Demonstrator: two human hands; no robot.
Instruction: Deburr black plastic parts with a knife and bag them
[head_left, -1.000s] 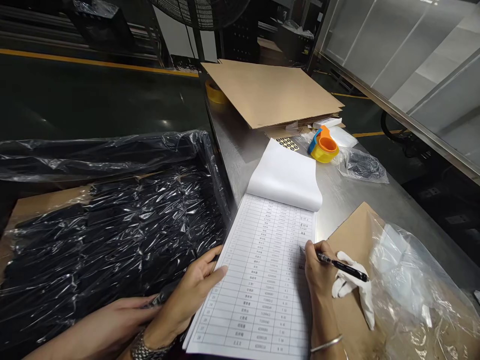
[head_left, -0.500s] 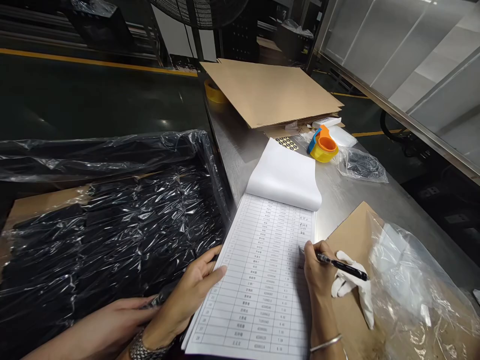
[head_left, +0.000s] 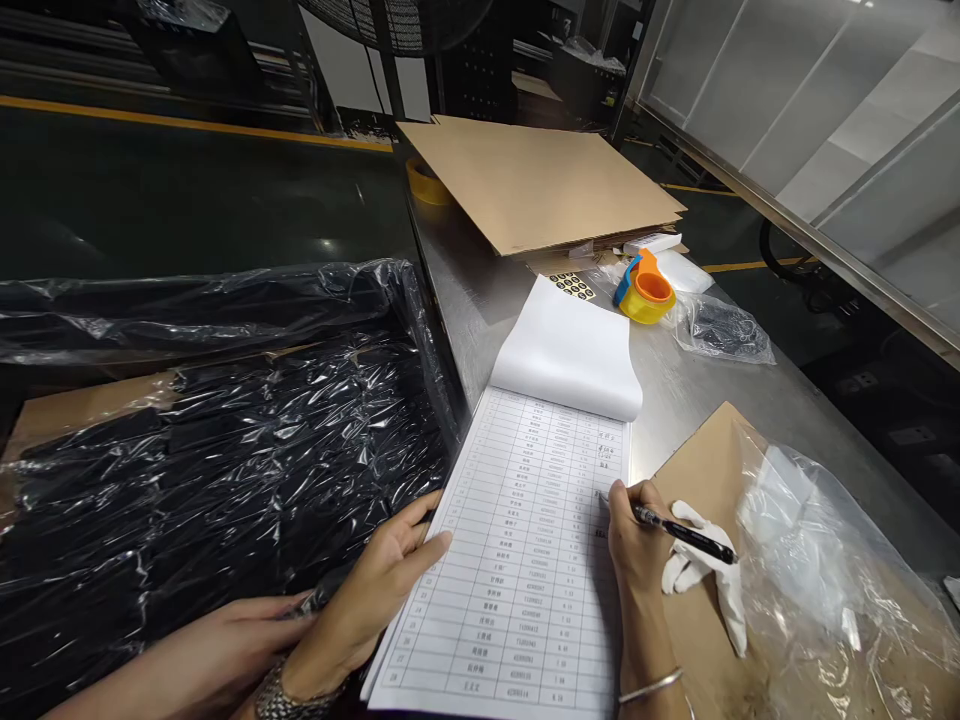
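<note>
While pinching the paper pad in the left hand across the table's left edge, grips the pen in the right hand. Points its tip leftward, at the pad's right margin.

Stacked cardboard lies behind the sheets.

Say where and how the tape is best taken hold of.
Probably by the near wall of the tape, coming down from above on the near side and pinching the wall between its inner and outer faces. The roll opens upward and nothing covers that wall; a blue part sits on its left, and a bag lies close on the right.
</note>
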